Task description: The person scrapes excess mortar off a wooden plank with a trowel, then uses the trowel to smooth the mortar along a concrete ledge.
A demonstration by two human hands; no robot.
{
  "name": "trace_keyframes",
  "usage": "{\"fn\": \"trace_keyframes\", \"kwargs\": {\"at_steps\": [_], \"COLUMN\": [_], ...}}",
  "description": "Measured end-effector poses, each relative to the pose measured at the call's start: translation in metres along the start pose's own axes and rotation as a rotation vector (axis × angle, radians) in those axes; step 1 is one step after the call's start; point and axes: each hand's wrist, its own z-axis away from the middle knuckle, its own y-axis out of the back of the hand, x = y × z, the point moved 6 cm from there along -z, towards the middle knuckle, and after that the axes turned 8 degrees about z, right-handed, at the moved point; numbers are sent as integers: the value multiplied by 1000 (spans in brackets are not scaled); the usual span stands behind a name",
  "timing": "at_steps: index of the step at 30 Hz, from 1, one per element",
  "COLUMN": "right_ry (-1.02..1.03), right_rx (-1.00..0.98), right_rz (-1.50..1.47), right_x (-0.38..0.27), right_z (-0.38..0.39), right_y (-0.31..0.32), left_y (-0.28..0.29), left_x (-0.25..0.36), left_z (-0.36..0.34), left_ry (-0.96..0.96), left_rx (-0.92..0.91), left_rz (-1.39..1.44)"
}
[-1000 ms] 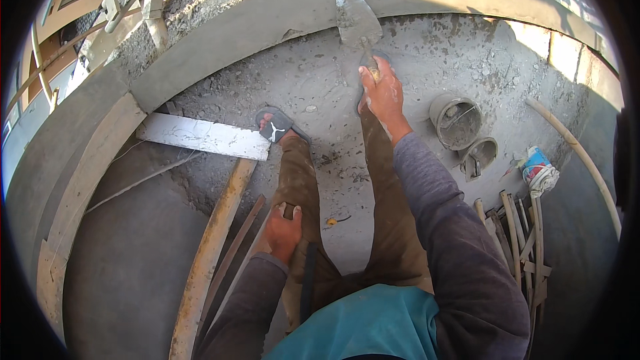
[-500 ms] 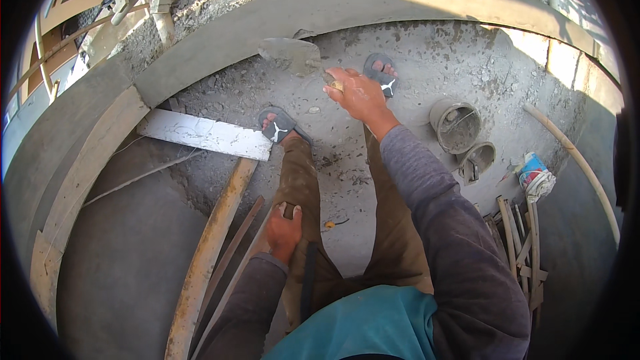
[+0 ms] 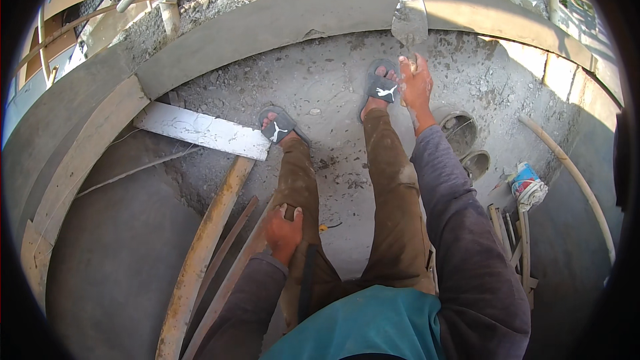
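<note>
My right hand (image 3: 416,87) is closed round the handle of a trowel (image 3: 409,19). The trowel's pointed, mortar-smeared blade reaches away from me, over the smooth grey concrete ledge (image 3: 267,27) at the far side. My left hand (image 3: 284,232) rests closed at my left knee. A small dark brown bit shows between its thumb and fingers; what it is I cannot make out. My feet, in dark slide sandals (image 3: 277,125), stand apart on the rough grey floor (image 3: 327,93).
Two mortar-stained buckets (image 3: 460,135) stand right of my right forearm, partly hidden by it. Beyond them are a blue and white packet (image 3: 529,187), a curved pipe (image 3: 573,167) and wood scraps (image 3: 520,240). A white board (image 3: 200,130) and long planks (image 3: 207,253) lie at left.
My right hand has swung right, turning the trowel from pointing left near the floor to pointing away over the ledge. My left hand stays at the knee.
</note>
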Motion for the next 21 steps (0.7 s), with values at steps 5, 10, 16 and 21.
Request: {"fn": "trace_keyframes", "kwargs": {"at_steps": [5, 10, 16, 21], "right_ry": [483, 806, 387, 280], "right_rx": [-366, -756, -299, -77], "right_rz": [265, 413, 79, 111], "right_x": [-84, -134, -79, -86], "right_z": [51, 143, 126, 92], "right_y": [-63, -92, -79, -71], "left_y": [-2, 0, 6, 9], "left_x": [-4, -11, -9, -17], "left_z": [0, 2, 5, 6], "left_ry": [-11, 23, 18, -4], "left_rx": [1, 2, -28, -13], "left_rz": [-2, 22, 104, 146]}}
